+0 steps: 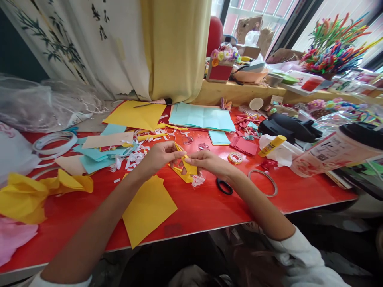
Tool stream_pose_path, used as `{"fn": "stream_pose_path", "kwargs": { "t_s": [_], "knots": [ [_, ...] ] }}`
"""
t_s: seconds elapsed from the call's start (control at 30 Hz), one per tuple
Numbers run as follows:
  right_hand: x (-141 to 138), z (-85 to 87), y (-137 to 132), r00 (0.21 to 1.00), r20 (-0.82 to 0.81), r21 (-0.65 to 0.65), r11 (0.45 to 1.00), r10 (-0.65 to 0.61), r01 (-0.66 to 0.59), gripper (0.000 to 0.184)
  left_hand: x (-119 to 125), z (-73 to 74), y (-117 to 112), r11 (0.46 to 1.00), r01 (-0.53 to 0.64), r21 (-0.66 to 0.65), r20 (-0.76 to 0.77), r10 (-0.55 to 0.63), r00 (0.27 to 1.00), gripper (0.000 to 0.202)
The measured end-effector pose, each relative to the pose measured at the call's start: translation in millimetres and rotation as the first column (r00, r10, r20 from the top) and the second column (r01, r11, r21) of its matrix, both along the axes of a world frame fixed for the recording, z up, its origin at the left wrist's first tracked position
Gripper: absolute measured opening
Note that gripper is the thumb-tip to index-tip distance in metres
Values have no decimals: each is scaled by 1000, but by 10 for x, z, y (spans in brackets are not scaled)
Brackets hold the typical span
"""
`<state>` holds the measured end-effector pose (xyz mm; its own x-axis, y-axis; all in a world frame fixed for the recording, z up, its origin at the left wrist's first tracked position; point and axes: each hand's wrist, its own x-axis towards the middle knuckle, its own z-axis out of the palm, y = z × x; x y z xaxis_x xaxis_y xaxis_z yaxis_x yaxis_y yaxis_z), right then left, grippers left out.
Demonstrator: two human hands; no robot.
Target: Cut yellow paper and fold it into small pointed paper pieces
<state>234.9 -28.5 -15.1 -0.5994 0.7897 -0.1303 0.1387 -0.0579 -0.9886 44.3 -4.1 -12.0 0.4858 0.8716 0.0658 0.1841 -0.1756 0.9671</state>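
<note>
Both hands meet over the red table (209,211) on a small folded piece of yellow paper (186,170). My left hand (160,154) pinches its upper left edge with closed fingers. My right hand (208,162) grips its right side, thumb and fingers pressed together. The paper has cut-out holes and hangs just above the table. A larger yellow sheet (146,209) lies below my left forearm. Black-handled scissors (224,186) rest by my right wrist.
Paper sheets in yellow (134,114), light blue (202,116) and peach, with white scraps, cover the table's back. A glue stick (271,146), tape rolls (55,142), a lidded cup (338,149), crumpled yellow tissue (26,197) and a craft-crowded windowsill (239,91) surround the work area.
</note>
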Motion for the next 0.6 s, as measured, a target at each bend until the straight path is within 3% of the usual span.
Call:
{"fn": "stream_pose_path", "kwargs": {
  "t_s": [0.17, 0.43, 0.6],
  "knots": [
    [-26, -1, -5, 999, -26, -58, 998, -26, 25, 21, 13, 18, -11, 1000, -9, -17, -19, 8, 1000, 18],
    [25, -25, 52, 1000, 21, 16, 1000, 2, -2, 24, 80, -46, -37, 970, -120, -210, 134, 151, 979, 25],
    [47, -28, 61, 999, 51, -2, 1000, -7, 7, 28, 64, -55, -20, 940, -91, -329, 169, 153, 974, 25]
  ]
}}
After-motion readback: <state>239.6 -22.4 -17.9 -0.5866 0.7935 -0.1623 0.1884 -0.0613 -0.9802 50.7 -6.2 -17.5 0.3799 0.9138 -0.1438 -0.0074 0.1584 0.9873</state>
